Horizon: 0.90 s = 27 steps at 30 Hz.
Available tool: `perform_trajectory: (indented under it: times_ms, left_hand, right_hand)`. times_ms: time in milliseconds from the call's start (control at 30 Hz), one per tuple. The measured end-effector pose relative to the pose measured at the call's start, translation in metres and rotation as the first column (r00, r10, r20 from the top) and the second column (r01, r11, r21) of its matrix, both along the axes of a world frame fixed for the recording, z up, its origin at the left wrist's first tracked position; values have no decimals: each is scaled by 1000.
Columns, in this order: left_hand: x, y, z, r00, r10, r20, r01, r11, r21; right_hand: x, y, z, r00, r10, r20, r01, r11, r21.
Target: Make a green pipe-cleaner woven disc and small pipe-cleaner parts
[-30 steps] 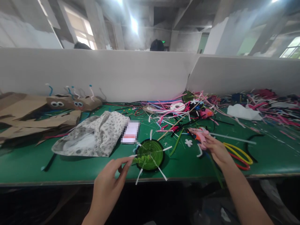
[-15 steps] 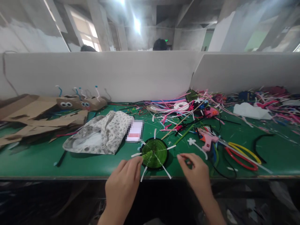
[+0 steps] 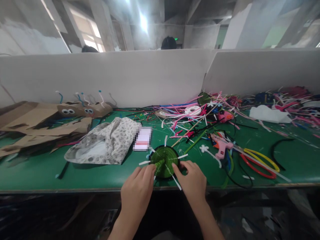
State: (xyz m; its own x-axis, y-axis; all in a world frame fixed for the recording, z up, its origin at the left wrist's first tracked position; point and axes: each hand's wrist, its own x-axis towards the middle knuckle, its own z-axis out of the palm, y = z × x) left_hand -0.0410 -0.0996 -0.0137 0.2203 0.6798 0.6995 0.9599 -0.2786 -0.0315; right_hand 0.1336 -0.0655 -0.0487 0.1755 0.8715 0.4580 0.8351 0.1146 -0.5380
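Note:
A round green coil of pipe cleaner (image 3: 166, 154) with a dark rim and several white spokes sticking out lies near the table's front edge. At its lower left, my left hand (image 3: 140, 181) pinches the end of a green pipe cleaner (image 3: 159, 164) that runs in toward the coil's middle. My right hand (image 3: 191, 178) grips the coil's right edge, with the thumb on top and the fingers curled at the rim. A white flower-tipped stem (image 3: 204, 149) lies to the right of that hand.
Right of the hands lie a pink glue gun (image 3: 223, 149) and scissors with red and yellow handles (image 3: 260, 163). Behind is a heap of coloured pipe cleaners (image 3: 180, 111). Patterned cloth (image 3: 107, 141), a phone (image 3: 142, 138) and cardboard pieces (image 3: 37, 116) lie left. A white partition (image 3: 112, 78) stands behind.
My right hand has moved left from beside the coil onto its right edge. My left hand keeps its pinch on the green pipe cleaner. The view has shifted slightly.

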Motion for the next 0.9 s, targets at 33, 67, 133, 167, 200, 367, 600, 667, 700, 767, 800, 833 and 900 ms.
perform_trajectory:
  times_ms: [33,67,133,167,200,367,600,667,700,767,800,833,900]
  left_hand:
    - [0,1,-1,1000,3,-5,-3,1000,-1]
    - [0,1,-1,1000,6,-12,-6,1000,2]
    - [1,2,-2,1000,13,-27,-12,1000,17]
    - [1,2,-2,999,17,-29,-17,1000,26]
    - [2,3,-2,999,22,-30,-21,999,33]
    - [4,2,-1,999,45,-3,-45,997,57]
    - [5,2,-6,995,28,98,-34,997,68]
    - [4,2,-8,992,12,123,-18,999,47]
    - [3,2,-9,992,2,130,-5,1000,27]
    - [2,2,-10,992,-16,128,19,1000,-18]
    - [2,2,-11,993,-21,120,26,999,-39]
    - [1,2,-10,994,-23,109,29,998,-55]
    - [1,2,-10,996,-13,84,20,997,-76]
  right_hand:
    - [-1,0,0,1000,4,6,-4,1000,-3]
    - [-2,0,0,1000,8,12,-8,1000,-3]
    - [-5,0,0,1000,13,17,-13,1000,4]
    - [-7,0,1,1000,15,16,-15,1000,10]
    - [-8,0,1,1000,15,12,-16,1000,17]
    - [-14,-2,3,998,40,-44,-38,998,48]
    - [-13,-3,2,944,155,-291,-161,987,5]
    - [-12,-4,3,917,182,-354,-192,981,7]
    - [-12,-5,3,910,190,-370,-199,980,13]
    - [-12,-6,4,908,195,-372,-197,980,33]
    - [-13,-7,4,911,196,-364,-194,980,43]
    - [-14,-8,4,915,197,-353,-192,980,50]
    - [-15,-8,4,922,200,-332,-189,980,67]
